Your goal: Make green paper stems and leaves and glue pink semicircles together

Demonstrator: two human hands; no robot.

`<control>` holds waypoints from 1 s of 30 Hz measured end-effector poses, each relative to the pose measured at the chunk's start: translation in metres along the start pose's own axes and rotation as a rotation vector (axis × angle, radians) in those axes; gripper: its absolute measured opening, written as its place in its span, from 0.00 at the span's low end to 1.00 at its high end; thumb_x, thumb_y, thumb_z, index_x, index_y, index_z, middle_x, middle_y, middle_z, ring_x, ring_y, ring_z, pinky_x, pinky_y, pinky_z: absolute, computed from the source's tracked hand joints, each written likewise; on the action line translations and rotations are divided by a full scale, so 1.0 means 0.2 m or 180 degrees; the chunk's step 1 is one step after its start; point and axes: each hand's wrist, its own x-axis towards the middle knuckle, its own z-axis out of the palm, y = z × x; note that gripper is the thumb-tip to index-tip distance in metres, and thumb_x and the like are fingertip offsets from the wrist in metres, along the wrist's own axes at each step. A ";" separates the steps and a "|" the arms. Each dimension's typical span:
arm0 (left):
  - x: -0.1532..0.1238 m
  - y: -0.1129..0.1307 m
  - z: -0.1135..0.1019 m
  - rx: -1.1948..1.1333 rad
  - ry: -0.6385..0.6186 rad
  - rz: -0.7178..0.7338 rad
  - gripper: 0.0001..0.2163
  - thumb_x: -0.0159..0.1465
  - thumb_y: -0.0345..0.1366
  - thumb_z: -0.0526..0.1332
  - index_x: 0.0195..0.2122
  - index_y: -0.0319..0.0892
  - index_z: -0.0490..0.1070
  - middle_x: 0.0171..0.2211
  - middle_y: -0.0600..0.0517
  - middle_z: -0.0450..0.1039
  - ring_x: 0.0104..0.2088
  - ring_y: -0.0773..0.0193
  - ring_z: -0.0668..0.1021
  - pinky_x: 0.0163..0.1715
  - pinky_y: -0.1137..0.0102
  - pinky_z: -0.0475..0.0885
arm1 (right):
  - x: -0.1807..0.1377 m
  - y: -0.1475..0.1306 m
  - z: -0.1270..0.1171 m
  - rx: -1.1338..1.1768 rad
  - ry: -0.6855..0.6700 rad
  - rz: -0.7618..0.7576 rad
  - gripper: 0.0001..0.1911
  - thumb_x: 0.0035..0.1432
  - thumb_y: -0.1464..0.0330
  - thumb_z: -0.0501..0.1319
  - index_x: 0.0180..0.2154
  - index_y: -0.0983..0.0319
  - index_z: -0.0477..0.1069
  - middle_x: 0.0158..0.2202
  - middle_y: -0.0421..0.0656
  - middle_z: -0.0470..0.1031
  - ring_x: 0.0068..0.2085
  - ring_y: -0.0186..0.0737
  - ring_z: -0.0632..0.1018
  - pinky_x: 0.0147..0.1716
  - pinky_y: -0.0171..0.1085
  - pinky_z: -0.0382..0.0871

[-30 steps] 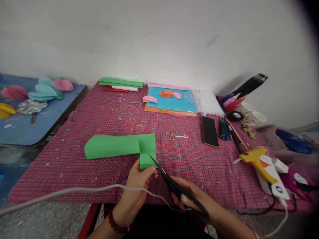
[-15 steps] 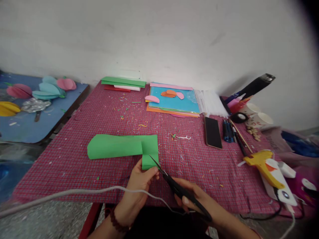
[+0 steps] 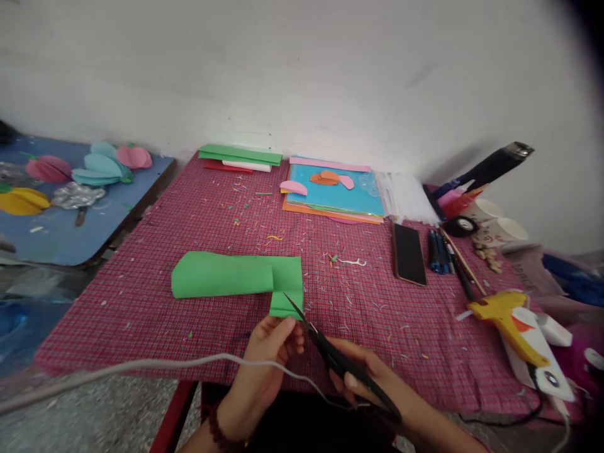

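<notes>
A folded sheet of green paper (image 3: 226, 275) lies across the front of the table, its narrow end toward me. My left hand (image 3: 271, 343) pinches that near edge between thumb and fingers. In my right hand (image 3: 361, 371) is a pair of black-handled scissors (image 3: 337, 360), fingers wrapped round the handles. Their pointed blades reach over the right part of the green paper, close to my left fingertips. Whether the blades have paper between them I cannot tell.
Paper scraps litter the checked tablecloth (image 3: 155, 314). Coloured sheets (image 3: 349, 196) lie at the back. To the right are a phone (image 3: 409, 253), a yellow glue gun (image 3: 509, 321) and paper cups (image 3: 501, 231). A white cable (image 3: 189, 363) crosses in front of me. Paper fruit (image 3: 100, 168) sits on the blue table.
The view has shifted slightly, so the table's things appear a little further right. My left hand has moved slightly on the paper's near edge; the scissors stay over the paper.
</notes>
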 end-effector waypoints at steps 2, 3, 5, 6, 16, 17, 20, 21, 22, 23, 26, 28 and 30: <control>0.00 -0.01 0.00 -0.0047 0.0007 0.0055 0.13 0.47 0.35 0.73 0.26 0.38 0.70 0.21 0.54 0.74 0.22 0.69 0.75 0.24 0.74 0.70 | 0.00 0.00 0.01 -0.0034 -0.0021 0.0013 0.38 0.49 0.45 0.63 0.57 0.58 0.66 0.26 0.37 0.62 0.23 0.29 0.60 0.20 0.30 0.53; -0.01 -0.01 0.00 -0.0079 0.0009 0.0084 0.13 0.48 0.35 0.73 0.26 0.38 0.70 0.21 0.54 0.74 0.22 0.69 0.74 0.23 0.75 0.70 | 0.00 0.01 0.02 -0.0046 -0.0027 0.0025 0.38 0.50 0.45 0.63 0.57 0.59 0.66 0.26 0.37 0.61 0.23 0.29 0.59 0.20 0.30 0.52; -0.01 -0.01 0.00 -0.0137 0.0018 0.0124 0.12 0.48 0.34 0.73 0.27 0.38 0.70 0.21 0.55 0.73 0.22 0.70 0.74 0.23 0.75 0.71 | 0.00 0.02 0.03 -0.0058 -0.0043 0.0046 0.39 0.50 0.45 0.62 0.58 0.59 0.65 0.26 0.37 0.61 0.23 0.29 0.59 0.20 0.29 0.52; -0.02 -0.01 0.00 -0.0159 0.0032 0.0137 0.12 0.48 0.34 0.73 0.28 0.38 0.70 0.20 0.55 0.73 0.22 0.70 0.74 0.23 0.75 0.71 | 0.00 0.03 0.03 -0.0069 -0.0053 0.0044 0.39 0.50 0.45 0.62 0.58 0.59 0.64 0.26 0.37 0.61 0.23 0.28 0.59 0.20 0.29 0.52; -0.05 -0.04 -0.03 -0.0145 0.0269 0.0221 0.13 0.49 0.36 0.72 0.29 0.38 0.69 0.21 0.54 0.74 0.23 0.69 0.75 0.24 0.75 0.72 | 0.01 0.05 0.04 -0.0076 -0.0131 -0.0037 0.39 0.51 0.44 0.61 0.58 0.60 0.65 0.24 0.36 0.60 0.22 0.28 0.59 0.19 0.29 0.53; -0.05 -0.04 -0.03 -0.0135 0.0281 0.0238 0.13 0.49 0.36 0.72 0.29 0.38 0.69 0.21 0.54 0.74 0.23 0.69 0.75 0.24 0.75 0.72 | 0.01 0.05 0.05 -0.0094 -0.0114 -0.0047 0.39 0.51 0.44 0.61 0.58 0.60 0.65 0.23 0.36 0.60 0.21 0.28 0.59 0.19 0.29 0.53; -0.05 -0.04 -0.03 -0.0103 0.0288 0.0275 0.13 0.49 0.36 0.72 0.29 0.38 0.70 0.22 0.54 0.73 0.23 0.69 0.75 0.25 0.74 0.72 | 0.01 0.04 0.05 -0.0133 -0.0085 -0.0041 0.39 0.52 0.44 0.60 0.58 0.61 0.65 0.22 0.35 0.59 0.21 0.29 0.59 0.19 0.29 0.53; -0.05 -0.04 -0.03 -0.0096 0.0277 0.0286 0.13 0.49 0.36 0.72 0.28 0.38 0.70 0.21 0.54 0.73 0.23 0.69 0.75 0.24 0.74 0.72 | 0.01 0.03 0.06 -0.0139 -0.0083 -0.0031 0.39 0.52 0.44 0.60 0.57 0.61 0.65 0.22 0.35 0.59 0.21 0.29 0.59 0.19 0.30 0.53; -0.05 -0.04 -0.02 -0.0096 0.0266 0.0294 0.13 0.49 0.37 0.72 0.28 0.38 0.70 0.21 0.54 0.73 0.22 0.69 0.74 0.24 0.74 0.72 | 0.00 0.03 0.06 -0.0146 -0.0078 -0.0022 0.38 0.52 0.44 0.60 0.57 0.61 0.65 0.23 0.36 0.59 0.21 0.29 0.59 0.19 0.30 0.53; -0.05 -0.03 -0.02 -0.0103 0.0258 0.0297 0.13 0.48 0.37 0.72 0.28 0.38 0.70 0.21 0.54 0.73 0.22 0.70 0.74 0.24 0.74 0.72 | 0.00 0.03 0.06 -0.0149 -0.0071 -0.0023 0.38 0.52 0.44 0.60 0.57 0.61 0.65 0.23 0.36 0.59 0.21 0.29 0.59 0.19 0.30 0.53; -0.05 -0.03 -0.02 -0.0134 0.0264 0.0287 0.13 0.48 0.36 0.73 0.28 0.38 0.70 0.21 0.54 0.73 0.22 0.69 0.74 0.24 0.74 0.72 | 0.00 0.03 0.06 -0.0093 -0.0072 -0.0025 0.38 0.52 0.44 0.61 0.57 0.60 0.65 0.23 0.35 0.59 0.21 0.28 0.58 0.18 0.29 0.52; -0.05 -0.03 -0.03 -0.0134 0.0270 0.0276 0.13 0.48 0.36 0.72 0.28 0.38 0.70 0.21 0.54 0.73 0.22 0.69 0.75 0.24 0.74 0.73 | 0.00 0.04 0.06 -0.0043 -0.0086 -0.0015 0.38 0.52 0.44 0.61 0.57 0.60 0.65 0.23 0.35 0.59 0.21 0.27 0.58 0.18 0.28 0.52; -0.05 -0.03 -0.03 -0.0127 0.0264 0.0268 0.12 0.49 0.36 0.72 0.28 0.38 0.70 0.21 0.54 0.74 0.22 0.69 0.75 0.24 0.74 0.73 | 0.00 0.04 0.05 -0.0050 -0.0088 -0.0013 0.37 0.52 0.45 0.61 0.57 0.60 0.65 0.23 0.35 0.59 0.20 0.27 0.58 0.18 0.28 0.52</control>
